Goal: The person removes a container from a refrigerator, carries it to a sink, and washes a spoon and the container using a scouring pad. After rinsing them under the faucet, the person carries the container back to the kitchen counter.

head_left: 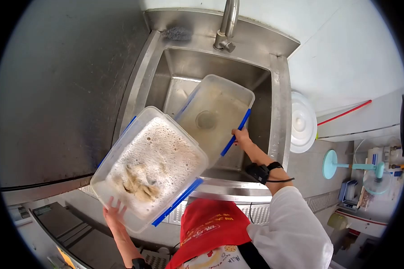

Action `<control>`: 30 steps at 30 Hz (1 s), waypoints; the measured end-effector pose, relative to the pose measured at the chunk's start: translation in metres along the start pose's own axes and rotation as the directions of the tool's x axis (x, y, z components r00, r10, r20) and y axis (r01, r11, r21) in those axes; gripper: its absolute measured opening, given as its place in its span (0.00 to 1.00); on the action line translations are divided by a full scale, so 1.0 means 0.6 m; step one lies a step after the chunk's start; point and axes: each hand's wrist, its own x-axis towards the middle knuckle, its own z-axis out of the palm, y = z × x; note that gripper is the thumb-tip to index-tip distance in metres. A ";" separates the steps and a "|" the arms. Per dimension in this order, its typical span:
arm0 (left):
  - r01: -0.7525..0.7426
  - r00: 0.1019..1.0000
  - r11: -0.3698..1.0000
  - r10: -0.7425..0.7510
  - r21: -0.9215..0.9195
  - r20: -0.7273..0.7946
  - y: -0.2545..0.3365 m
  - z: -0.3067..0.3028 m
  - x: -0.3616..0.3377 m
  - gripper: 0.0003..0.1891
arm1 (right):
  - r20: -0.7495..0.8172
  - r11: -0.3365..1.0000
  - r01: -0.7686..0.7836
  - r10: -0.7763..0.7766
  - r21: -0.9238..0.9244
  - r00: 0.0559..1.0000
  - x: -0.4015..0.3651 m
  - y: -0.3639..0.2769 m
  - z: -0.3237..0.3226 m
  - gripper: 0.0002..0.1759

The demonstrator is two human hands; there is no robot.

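Observation:
A clear plastic tub (191,143) with blue side clips is tilted over the sink's front left edge. White foam (168,150) fills it, and a soggy beige clump (141,186), whose kind I cannot make out, lies in the foam. My left hand (116,211) holds the tub's near left end, its fingers spread against the wall. Lower in the sink sits a second clear tub (232,86) with cloudy water inside; the foamy tub covers part of it. My right hand (241,136) is closed at its right rim, by the blue clip (243,121).
The steel sink (278,103) has a tap (229,22) at its back and a grey scouring pad (177,33) on the back left ledge. A dark metal panel (67,89) stands at the left. On the right are a round white lid (302,122) and a turquoise fan (376,175).

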 end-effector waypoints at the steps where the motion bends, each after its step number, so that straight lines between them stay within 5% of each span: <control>1: -0.003 1.000 1.000 0.002 -0.006 -0.011 0.000 -0.001 0.001 0.27 | -0.012 1.000 0.021 -0.021 -0.021 1.000 -0.016 -0.021 -0.009 0.20; 5: -0.020 1.000 1.000 0.020 0.017 -0.008 0.000 -0.001 0.000 0.21 | 0.004 0.967 0.220 -0.221 -0.130 0.975 -0.009 -0.062 -0.022 0.24; 11: -0.055 0.998 0.998 0.055 0.012 0.037 0.007 -0.007 -0.004 0.15 | 0.041 0.841 0.318 -0.335 -0.438 0.941 -0.038 -0.180 0.013 0.23; 15: -0.064 0.997 0.998 0.064 -0.002 0.047 0.011 -0.014 -0.006 0.18 | 0.136 0.473 0.484 -0.597 -0.736 0.791 -0.063 -0.211 0.049 0.21; 21: -0.066 0.997 0.998 0.067 -0.020 0.029 0.008 -0.016 -0.004 0.26 | 0.344 0.143 0.525 -0.609 -0.839 0.715 -0.118 -0.239 0.067 0.27; 30: -0.077 0.995 0.996 0.080 -0.045 0.067 0.012 -0.015 -0.011 0.24 | 0.525 -0.195 0.523 -0.592 -0.830 0.612 -0.217 -0.266 0.090 0.37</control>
